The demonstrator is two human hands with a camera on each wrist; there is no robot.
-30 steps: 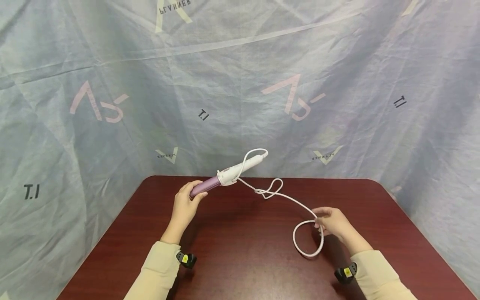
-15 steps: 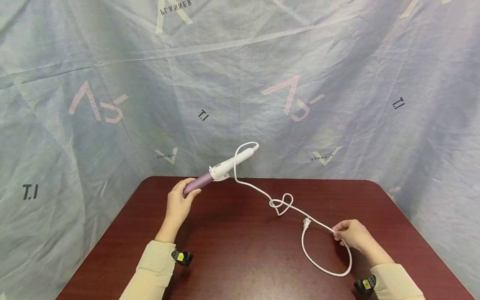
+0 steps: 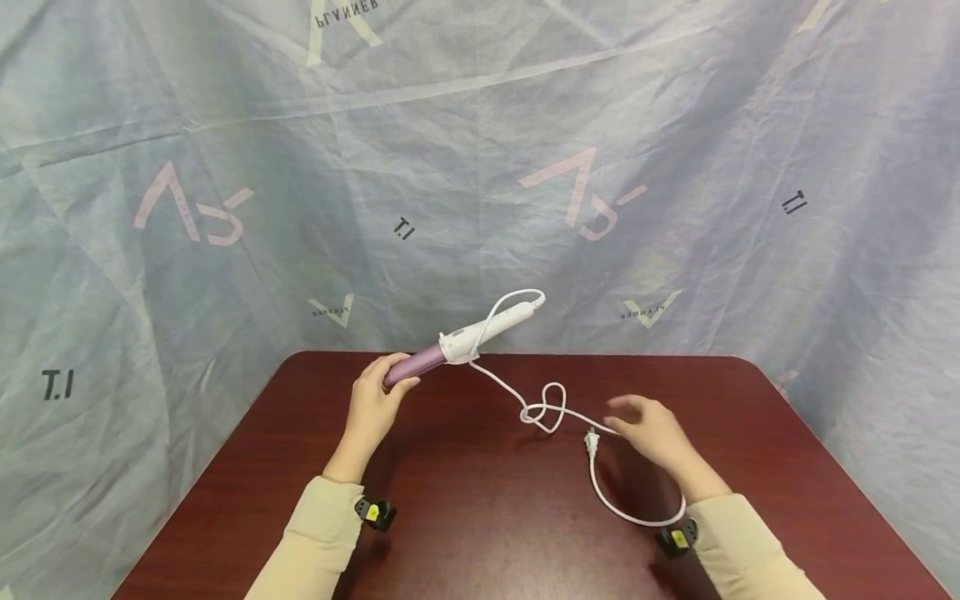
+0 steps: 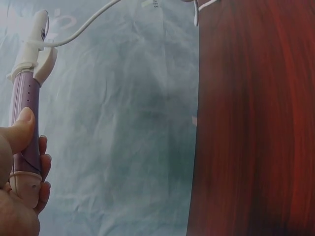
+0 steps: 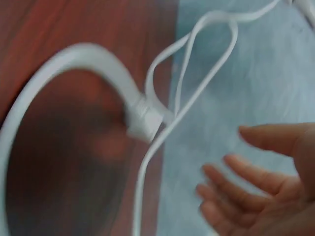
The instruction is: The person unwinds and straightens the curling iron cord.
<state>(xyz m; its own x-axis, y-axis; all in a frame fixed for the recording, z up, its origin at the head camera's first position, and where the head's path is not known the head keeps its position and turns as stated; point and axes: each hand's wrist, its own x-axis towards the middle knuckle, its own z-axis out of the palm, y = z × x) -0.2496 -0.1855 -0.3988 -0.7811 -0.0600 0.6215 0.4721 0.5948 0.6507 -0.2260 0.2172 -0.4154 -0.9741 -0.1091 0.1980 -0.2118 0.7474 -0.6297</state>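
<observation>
My left hand (image 3: 372,406) grips the mauve barrel of a curling iron (image 3: 491,327) near its tip. The white handle points up and to the right, over the table's far edge. In the left wrist view my thumb lies along the barrel (image 4: 29,98), with the fingers wrapped round behind. A white cord (image 3: 498,382) runs from the handle and has a loose knot in it. Its two-pin plug (image 3: 592,442) dangles from a wide loop below. Beside the cord is my right hand (image 3: 656,433). The right wrist view shows its fingers (image 5: 241,191) spread apart, holding nothing.
A dark red wooden table (image 3: 480,517) lies beneath both hands. Behind and around it hangs a creased grey-blue cloth (image 3: 480,167) with printed letters. Each wrist carries a small black camera (image 3: 375,513).
My right hand went right along the cord, pulling it, then came back left, farther off, and let go. The plug has come into sight. My left hand shifted the curling iron left, then back right.
</observation>
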